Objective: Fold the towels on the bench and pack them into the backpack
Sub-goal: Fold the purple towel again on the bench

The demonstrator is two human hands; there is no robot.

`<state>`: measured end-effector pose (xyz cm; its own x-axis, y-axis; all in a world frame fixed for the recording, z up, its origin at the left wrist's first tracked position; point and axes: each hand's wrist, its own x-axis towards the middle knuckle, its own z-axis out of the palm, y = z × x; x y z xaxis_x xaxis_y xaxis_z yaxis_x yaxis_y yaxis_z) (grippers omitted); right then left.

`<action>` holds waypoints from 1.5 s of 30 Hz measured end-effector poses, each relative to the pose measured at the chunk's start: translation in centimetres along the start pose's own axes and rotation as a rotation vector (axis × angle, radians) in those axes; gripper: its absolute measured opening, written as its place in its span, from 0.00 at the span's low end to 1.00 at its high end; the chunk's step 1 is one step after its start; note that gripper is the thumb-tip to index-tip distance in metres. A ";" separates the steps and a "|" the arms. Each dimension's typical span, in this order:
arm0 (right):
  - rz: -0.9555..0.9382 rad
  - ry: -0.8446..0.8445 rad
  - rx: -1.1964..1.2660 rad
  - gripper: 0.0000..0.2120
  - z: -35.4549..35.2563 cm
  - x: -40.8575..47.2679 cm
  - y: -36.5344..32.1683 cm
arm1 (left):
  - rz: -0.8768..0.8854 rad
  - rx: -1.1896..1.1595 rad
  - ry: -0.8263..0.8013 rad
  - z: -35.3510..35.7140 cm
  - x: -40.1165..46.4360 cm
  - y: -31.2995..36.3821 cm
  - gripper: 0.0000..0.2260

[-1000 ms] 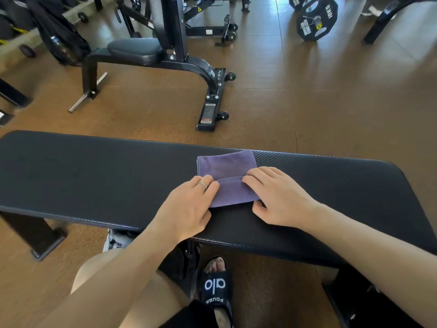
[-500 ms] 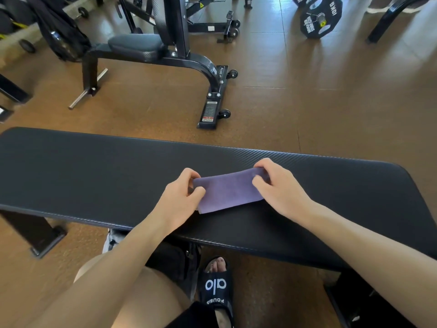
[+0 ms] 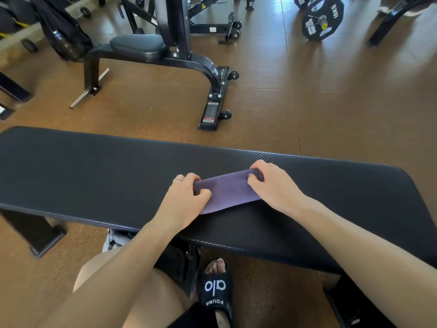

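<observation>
— Towel point(image 3: 228, 194)?

— Purple, folded into a narrow strip, lying on the black bench point(image 3: 94, 171), right of the middle and toward the near edge, slanted so that the right end sits farther off.

— Left hand point(image 3: 186, 201)?

— At the strip's left end, fingers curled over the far edge, thumb pressed on top (ring on one finger), pinching the cloth.

— Right hand point(image 3: 272, 185)?

— At the right end, fingers curled round the far corner, gripping it; palm down over the bench.

— Backpack?

— Cannot tell; something dark under the bench by the knee, too hidden to name.

— Anything else around?

— Black sandal point(image 3: 216, 287) with white lettering on the brown floor, near side. Farther off, a second padded bench point(image 3: 139, 45) on a black frame, left of centre. Weight plate point(image 3: 322, 18) at far right, dark bag point(image 3: 63, 34) hanging at far left
</observation>
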<state>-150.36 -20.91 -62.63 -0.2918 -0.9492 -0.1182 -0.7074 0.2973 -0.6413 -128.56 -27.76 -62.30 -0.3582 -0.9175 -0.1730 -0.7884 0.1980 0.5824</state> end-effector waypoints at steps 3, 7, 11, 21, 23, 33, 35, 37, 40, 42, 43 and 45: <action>0.021 -0.037 0.005 0.09 -0.3 -0.3 -0.1 | -0.022 0.017 -0.019 0.1 -0.3 0.3 0.08; 0.034 -0.038 0.025 0.09 -0.3 -1.1 0.0 | -0.050 0.006 -0.070 -0.1 -0.8 0.6 0.04; 0.034 0.018 0.042 0.12 0.7 -1.8 0.0 | -0.033 0.013 -0.087 -0.5 -1.3 0.6 0.05; 0.031 0.200 -0.128 0.21 3.8 -3.3 -0.6 | -0.054 0.011 -0.307 -1.8 -0.1 1.4 0.08; 0.028 0.238 -0.119 0.21 4.2 -3.4 -0.5 | -0.043 0.007 -0.341 -1.8 0.2 1.6 0.08; 0.041 0.451 -0.197 0.19 5.8 -3.6 -0.7 | -0.047 -0.206 -0.366 -2.3 0.9 0.5 0.04; 0.037 0.432 -0.185 0.19 5.7 -3.6 -0.8 | -0.043 -0.229 -0.363 -2.5 0.9 0.2 0.05; 0.058 0.409 -0.159 0.19 5.5 -3.7 -0.9 | -0.036 -0.250 -0.338 -2.7 0.9 0.1 0.06; 0.130 0.262 -0.105 0.18 4.4 -3.1 -1.5 | -0.032 -0.292 -0.288 -3.0 0.8 0.2 0.07; 0.192 0.025 -0.138 0.15 2.1 -1.9 -3.0 | -0.021 -0.315 -0.232 -3.3 0.5 0.3 0.06; 0.195 -0.102 -0.229 0.14 0.7 -1.1 -4.1 | -0.011 -0.332 -0.194 -3.6 0.4 0.3 0.06; 0.142 -0.269 -0.423 0.17 -2.0 0.0 -7.1 | -0.004 -0.388 -0.091 -4.3 0.0 0.2 0.06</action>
<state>-146.62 -22.81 -56.51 -0.2671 -0.8732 -0.4076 -0.8874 0.3878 -0.2492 -126.53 -29.18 -58.77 -0.4122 -0.8801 -0.2356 -0.5485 0.0332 0.8355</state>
